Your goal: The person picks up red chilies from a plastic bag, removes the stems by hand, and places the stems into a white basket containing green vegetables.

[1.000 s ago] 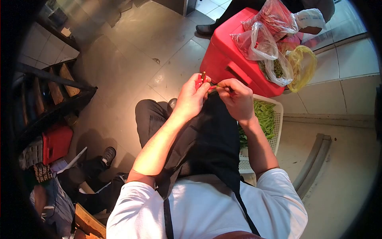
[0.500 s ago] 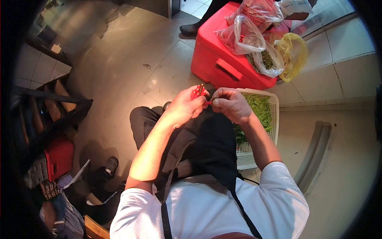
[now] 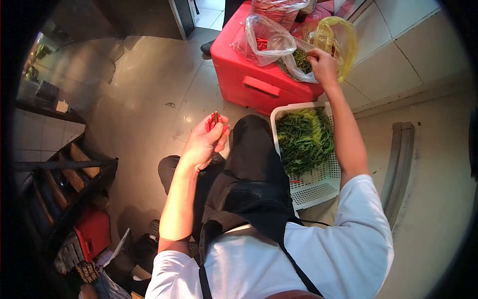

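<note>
My left hand is closed around several red chili peppers, whose ends stick up between thumb and fingers; a darker, brownish piece shows among them. It is raised over the floor, just beyond my left knee. My right hand reaches out over a clear plastic bag of green stems on the red cooler box. Its fingertips are pinched together at the bag's opening; whether anything sits between them is hidden. Beside it lies another clear bag with red chilies inside.
A white plastic basket of leafy greens stands right of my knees. A yellow bag sits at the cooler's right. Tiled wall and a grey strip run along the right; a slatted rack is at left.
My right hand has left my left hand and moved forward and right to the bag of stems. My left hand keeps the chilies. The view has shifted, showing more of the basket.
</note>
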